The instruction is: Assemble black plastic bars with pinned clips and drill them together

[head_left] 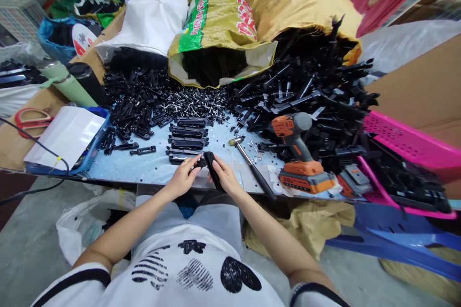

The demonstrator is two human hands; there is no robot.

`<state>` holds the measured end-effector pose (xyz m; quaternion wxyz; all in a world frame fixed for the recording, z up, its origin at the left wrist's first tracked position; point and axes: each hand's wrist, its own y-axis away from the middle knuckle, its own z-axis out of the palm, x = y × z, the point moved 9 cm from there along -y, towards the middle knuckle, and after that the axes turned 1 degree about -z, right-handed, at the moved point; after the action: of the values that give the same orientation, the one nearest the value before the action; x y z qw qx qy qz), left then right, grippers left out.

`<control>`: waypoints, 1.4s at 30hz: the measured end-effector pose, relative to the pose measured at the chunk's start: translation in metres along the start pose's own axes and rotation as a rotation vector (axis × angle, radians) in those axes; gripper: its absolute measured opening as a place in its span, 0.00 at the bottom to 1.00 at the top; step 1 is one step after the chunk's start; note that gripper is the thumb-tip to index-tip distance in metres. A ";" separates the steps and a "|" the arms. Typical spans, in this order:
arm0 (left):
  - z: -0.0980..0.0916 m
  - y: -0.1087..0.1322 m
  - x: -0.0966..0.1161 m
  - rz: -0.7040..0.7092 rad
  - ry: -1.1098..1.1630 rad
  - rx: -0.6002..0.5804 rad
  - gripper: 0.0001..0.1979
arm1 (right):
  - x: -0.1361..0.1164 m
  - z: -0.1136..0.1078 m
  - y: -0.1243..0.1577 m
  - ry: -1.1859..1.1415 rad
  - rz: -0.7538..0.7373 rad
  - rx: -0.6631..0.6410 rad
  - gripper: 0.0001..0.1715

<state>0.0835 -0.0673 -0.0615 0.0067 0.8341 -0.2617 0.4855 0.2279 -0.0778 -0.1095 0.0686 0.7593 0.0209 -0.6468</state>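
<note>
- what's nearest, at the bottom of the frame?
- a white shirt (201, 292) with dark printed shapes, and two bare forearms (133, 223) reaching up toward the middle.
- and the hands?
- close together, just below centre. the right hand (226, 176) is wrapped round a long black piece (213, 171), held tilted. the left hand (183, 177) pinches a small black part (200, 162) right beside it; i can't tell whether the two pieces touch.
- what's around them?
- just above the left hand, a row of black pieces (189, 142) on the blue table (118, 168). to the right, a hammer (256, 171) lies slanted, and past it an orange and grey drill (300, 147) stands upright.
- farther off?
- loose pins (194, 103) scattered in mid-frame, with heaps of black parts (133, 93) either side. behind those, along the top, three open sacks: a white sack (154, 5), a gold and green sack (223, 14) and an orange-yellow sack (306, 5).
</note>
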 end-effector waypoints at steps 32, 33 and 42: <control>-0.048 -0.007 0.038 0.141 -0.063 0.161 0.16 | -0.075 0.015 -0.012 0.104 -0.234 -0.170 0.32; -0.048 -0.006 0.038 0.136 -0.057 0.171 0.16 | -0.075 0.015 -0.013 0.107 -0.225 -0.165 0.32; -0.044 0.000 0.041 0.036 -0.213 0.166 0.18 | -0.083 0.013 -0.017 0.316 -0.467 -0.130 0.33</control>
<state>0.0640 -0.0731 -0.0044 -0.0989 0.8737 -0.2349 0.4143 0.1999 -0.0583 -0.0313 -0.0377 0.8192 0.2471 -0.5162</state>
